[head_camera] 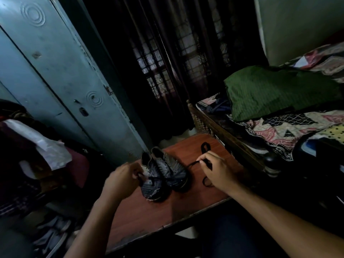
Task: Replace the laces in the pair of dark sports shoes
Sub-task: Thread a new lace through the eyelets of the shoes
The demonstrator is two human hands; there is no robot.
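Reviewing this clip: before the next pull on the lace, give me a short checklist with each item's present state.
1. Both shoes on the table, side by side: ok.
2. Right hand pinches the black lace: ok.
3. Left hand is at the left shoe, fingers curled on its lace: ok, though blurred.
4. Lace strand runs unsnagged from shoe to right hand: cannot tell.
5. Loose lace lies on the table beyond the right hand: ok.
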